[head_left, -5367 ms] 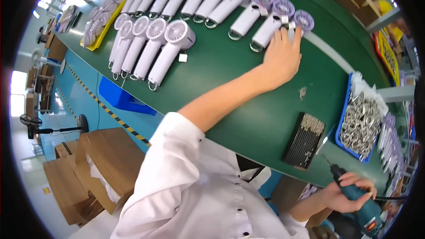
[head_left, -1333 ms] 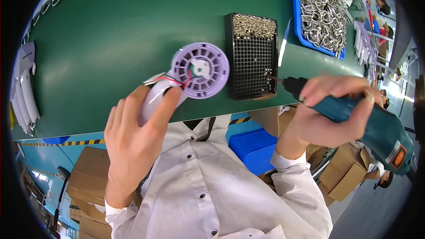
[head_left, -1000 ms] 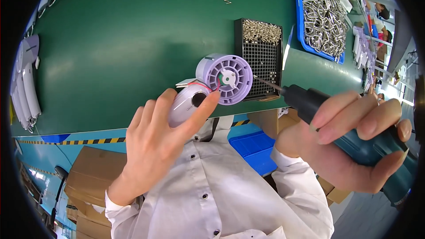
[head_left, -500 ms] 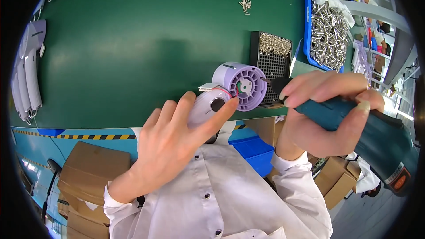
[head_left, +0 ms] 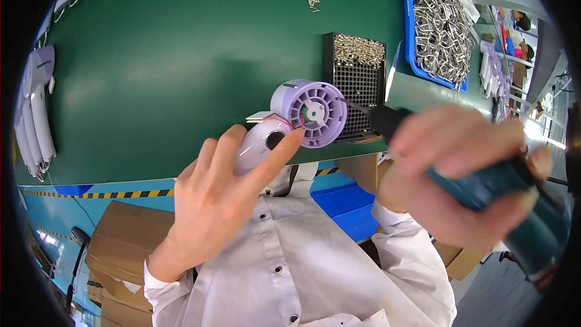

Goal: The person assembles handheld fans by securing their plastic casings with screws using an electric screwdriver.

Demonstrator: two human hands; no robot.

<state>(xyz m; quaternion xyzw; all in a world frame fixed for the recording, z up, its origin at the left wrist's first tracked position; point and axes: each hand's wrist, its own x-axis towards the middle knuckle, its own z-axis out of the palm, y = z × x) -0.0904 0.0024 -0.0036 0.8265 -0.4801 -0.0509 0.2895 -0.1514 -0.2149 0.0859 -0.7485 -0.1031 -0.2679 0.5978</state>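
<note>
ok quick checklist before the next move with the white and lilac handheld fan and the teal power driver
1. Left hand on the fan: ok, gripping its handle.
2. Right hand on the driver: ok, gripping it, though blurred.
3. Thin metal bit touching the fan: cannot tell, its tip meets the rim in view.
4. Red wire tucked in: not ok, exposed near the left thumb.
5. Small silver screws in the black perforated tray: ok, heaped at its far end.
</note>
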